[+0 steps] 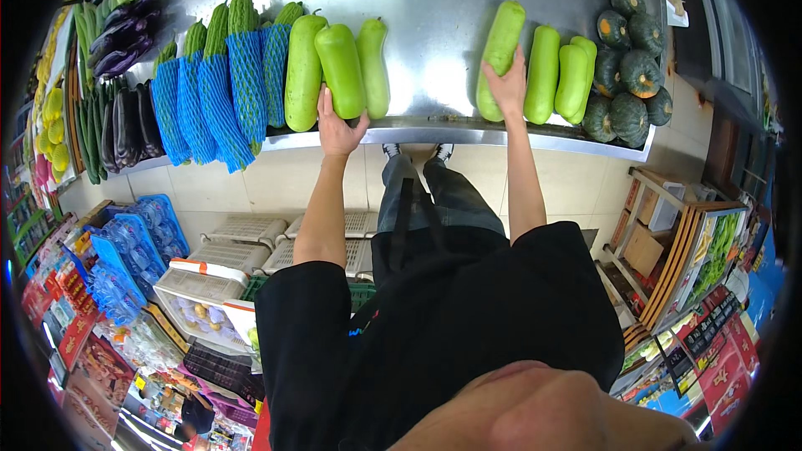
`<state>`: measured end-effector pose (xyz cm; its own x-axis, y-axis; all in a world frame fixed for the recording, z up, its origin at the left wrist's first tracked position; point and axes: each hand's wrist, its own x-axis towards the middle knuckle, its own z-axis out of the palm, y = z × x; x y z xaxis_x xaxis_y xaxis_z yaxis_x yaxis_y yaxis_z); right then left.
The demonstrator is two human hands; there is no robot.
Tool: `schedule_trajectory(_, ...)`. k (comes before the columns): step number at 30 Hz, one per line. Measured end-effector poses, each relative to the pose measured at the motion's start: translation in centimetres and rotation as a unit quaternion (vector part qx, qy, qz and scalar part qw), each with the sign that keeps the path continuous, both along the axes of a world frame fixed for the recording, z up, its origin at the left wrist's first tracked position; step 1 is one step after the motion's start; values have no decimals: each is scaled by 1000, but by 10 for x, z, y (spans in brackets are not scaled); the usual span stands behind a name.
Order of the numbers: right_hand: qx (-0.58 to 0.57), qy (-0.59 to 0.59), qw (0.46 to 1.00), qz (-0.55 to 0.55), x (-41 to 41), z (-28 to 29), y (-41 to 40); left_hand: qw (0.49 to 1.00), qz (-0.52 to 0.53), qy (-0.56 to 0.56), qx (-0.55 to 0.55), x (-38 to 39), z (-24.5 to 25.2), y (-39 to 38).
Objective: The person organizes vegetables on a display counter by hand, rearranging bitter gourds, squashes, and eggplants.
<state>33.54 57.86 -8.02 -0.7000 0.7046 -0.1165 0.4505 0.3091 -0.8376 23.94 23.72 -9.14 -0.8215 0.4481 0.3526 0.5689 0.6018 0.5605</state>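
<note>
My left hand (341, 131) grips the lower end of a light green bottle gourd (341, 69). This gourd overlaps a larger speckled gourd (304, 75) on its left. A slimmer, paler gourd (374, 66) lies just to its right, near my thumb. Farther right, my right hand (509, 84) is wrapped around another bottle gourd (504, 31), whose middle is partly hidden by the fingers. Beside that hand lie a gourd (542, 75) and two shorter, overlapping ones (571, 78). All lie on a metal display table (432, 25) close to its front edge.
Ribbed green gourds in blue foam nets (213, 100) line the left, beyond them dark eggplants (128, 125). Dark green pumpkins (639, 72) are piled at the right corner. Behind me stand plastic crates (232, 254), bottle packs (128, 257) and a wooden rack (670, 257).
</note>
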Motion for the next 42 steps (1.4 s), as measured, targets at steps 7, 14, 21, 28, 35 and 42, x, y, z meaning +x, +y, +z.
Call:
schedule_trajectory(7, 141, -194, 971, -9, 5, 10, 1, 1000, 7, 2, 0, 1, -1, -4)
schedule_trajectory(14, 337, 1, 940, 43, -16, 36, -51, 1000, 7, -1, 5, 0, -3, -5)
schedule_trajectory(21, -74, 128, 979, 138, -106, 47, -206, 1000, 2, 4, -11, 1, -1, -5)
schedule_trajectory(28, -9, 106, 985, 136, -119, 29, -209, 1000, 0, 7, -11, 1, -2, 1)
schedule_trajectory(35, -452, 127, 881, -60, -70, 48, -95, 999, 17, -21, -36, 3, 0, -6)
schedule_trajectory(42, -42, 20, 997, -66, 7, 76, 25, 998, 22, -26, -46, 2, 4, 0)
